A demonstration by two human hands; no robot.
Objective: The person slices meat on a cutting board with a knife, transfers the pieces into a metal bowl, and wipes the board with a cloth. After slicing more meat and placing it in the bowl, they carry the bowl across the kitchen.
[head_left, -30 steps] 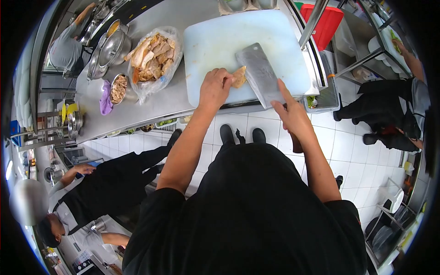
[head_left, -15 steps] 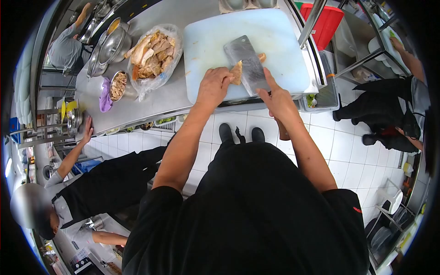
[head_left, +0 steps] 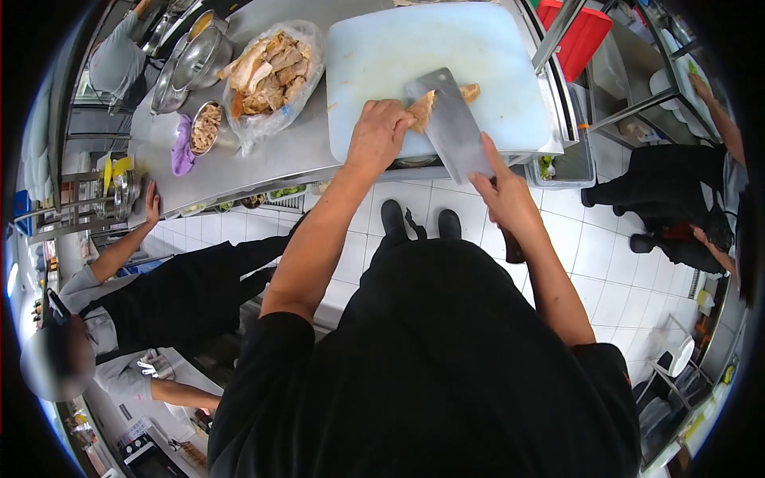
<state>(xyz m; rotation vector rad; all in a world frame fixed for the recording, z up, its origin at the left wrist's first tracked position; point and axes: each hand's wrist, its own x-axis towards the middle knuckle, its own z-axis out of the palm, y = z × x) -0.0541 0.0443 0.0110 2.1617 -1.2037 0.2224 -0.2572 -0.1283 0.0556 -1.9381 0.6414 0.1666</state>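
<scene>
My left hand (head_left: 376, 134) is closed on a piece of cooked meat (head_left: 421, 111), apparently chicken, pressing it against the white cutting board (head_left: 374, 52). Beside its fingers, a broad cleaver (head_left: 458, 131) slants across the board with the blade against the meat. My right hand (head_left: 508, 195) grips the cleaver where blade meets handle, thumb side along the blade; the dark handle sticks out below the palm, past the board's near edge. Another small meat piece (head_left: 470, 92) shows on the far side of the blade. The blade hides the part between them.
Left of the board, a plastic bag of cooked meat (head_left: 275, 76) stands by a bowl of cut meat (head_left: 205, 127), a purple cloth (head_left: 182, 147) and metal bowls (head_left: 201, 60). A co-worker's hand (head_left: 152, 203) rests on the counter's left end. Other people stand at right.
The cleaver has slid a little toward me and to the right across the board. My left hand keeps its hold on the meat. The whole view has shifted slightly.
</scene>
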